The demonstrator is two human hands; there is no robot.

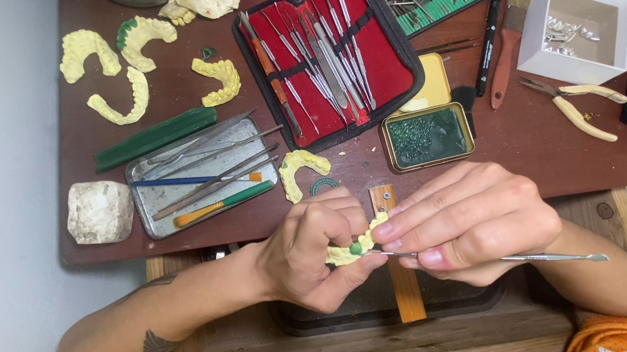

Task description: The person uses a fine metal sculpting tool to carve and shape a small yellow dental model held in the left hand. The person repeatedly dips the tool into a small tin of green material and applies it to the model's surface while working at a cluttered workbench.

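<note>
Your hands meet over a yellow cast at the desk's near edge.
Left hand grips the cast; right hand pinches a metal tool, tip at the green wax. Just beyond lie another cast, a green tin, a metal tray and the red case.

Both forearms come in from the lower corners, bare, orange sleeves at the shoulders, and meet at centre just off the bench edge. Left hand: fingers curled tight in a closed grip, thumb forward, tattoo on the forearm. Right hand: knuckles up, fingers pinched together, fingertips touching the left hand's.
</note>
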